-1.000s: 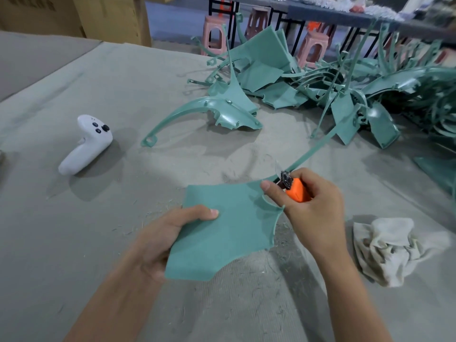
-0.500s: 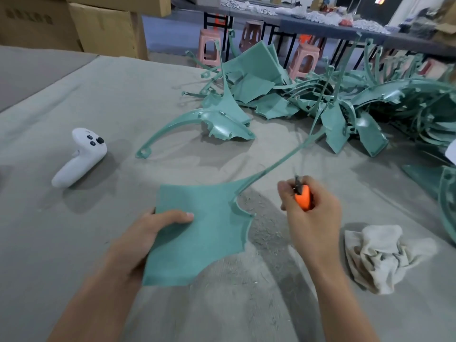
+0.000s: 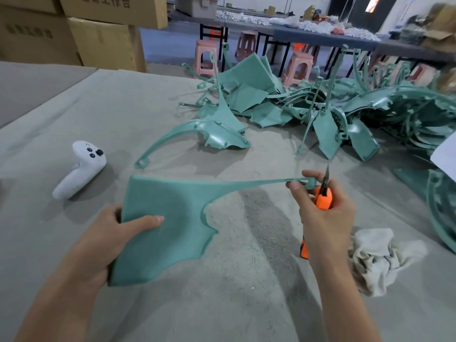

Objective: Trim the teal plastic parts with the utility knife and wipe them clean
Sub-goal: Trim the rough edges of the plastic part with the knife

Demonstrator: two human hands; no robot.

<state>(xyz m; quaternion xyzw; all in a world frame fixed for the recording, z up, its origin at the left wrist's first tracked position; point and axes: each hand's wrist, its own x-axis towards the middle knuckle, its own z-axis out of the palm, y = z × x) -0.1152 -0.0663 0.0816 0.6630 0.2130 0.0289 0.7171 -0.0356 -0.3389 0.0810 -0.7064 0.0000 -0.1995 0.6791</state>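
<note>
Teal, off the surface (image 3: pixel 246 299): the left hand (image 3: pixel 116 235) grips the part (image 3: pixel 170 218) by its broad end; the thin arm runs right to the right hand (image 3: pixel 325 213), pinched there alongside the clutched knife (image 3: pixel 323 197).

We record the flat teal plastic part (image 3: pixel 172 218) as 1 matte shade, unpatterned. The orange-handled utility knife (image 3: pixel 323 199) carries a dark blade. The crumpled off-white cloth rag (image 3: pixel 380 260) shows faint grey marks. The white plastic handheld controller (image 3: pixel 81 166) has black buttons. The grey felt table cover (image 3: pixel 123 114) is plain. The piled teal moulded plastic parts (image 3: pixel 249 85) match; the brown cardboard boxes (image 3: pixel 103 43) bear dark print.
</note>
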